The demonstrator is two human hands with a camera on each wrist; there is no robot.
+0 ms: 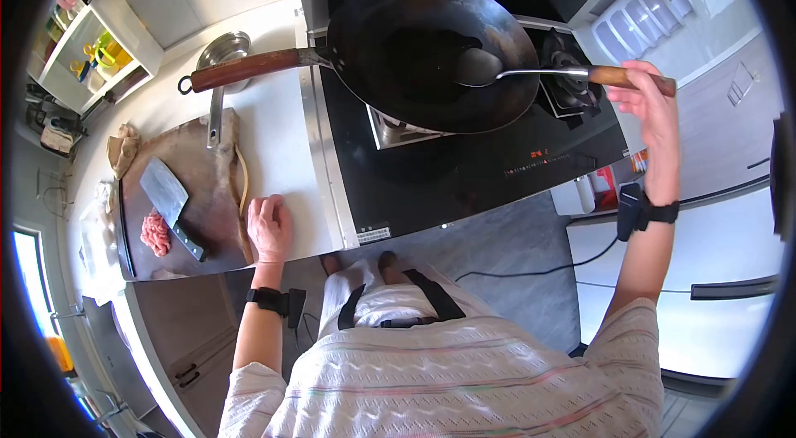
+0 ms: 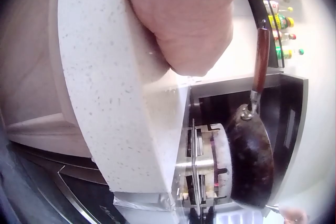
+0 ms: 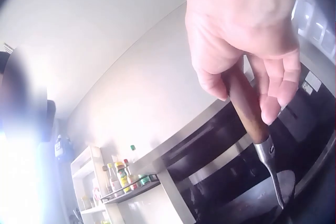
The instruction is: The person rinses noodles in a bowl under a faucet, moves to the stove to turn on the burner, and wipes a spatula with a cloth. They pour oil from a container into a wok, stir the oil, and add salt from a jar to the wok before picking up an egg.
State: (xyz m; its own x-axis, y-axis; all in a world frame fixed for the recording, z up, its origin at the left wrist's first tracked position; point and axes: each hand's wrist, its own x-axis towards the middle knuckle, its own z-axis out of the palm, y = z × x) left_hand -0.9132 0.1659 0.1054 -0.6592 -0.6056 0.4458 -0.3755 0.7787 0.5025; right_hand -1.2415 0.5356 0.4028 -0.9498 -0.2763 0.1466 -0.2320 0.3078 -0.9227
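A dark wok (image 1: 390, 48) with a wooden handle sits over the black stove. My right hand (image 1: 651, 110) holds the wooden handle of a metal ladle (image 1: 479, 67), whose bowl lies inside the wok. In the right wrist view, thumb and fingers of my right hand (image 3: 244, 40) are around the ladle handle (image 3: 247, 108). My left hand (image 1: 270, 228) rests on the white counter edge beside the cutting board (image 1: 203, 189), fingers loosely bent and holding nothing. On the board lie a cleaver (image 1: 166, 192) and minced meat (image 1: 155, 233).
A metal strainer (image 1: 224, 52) lies at the back of the counter, its handle over the board. Shelves with bottles (image 1: 108, 52) stand at the far left. A second burner (image 1: 568, 77) is right of the wok, and white racks (image 1: 638, 23) stand beyond it.
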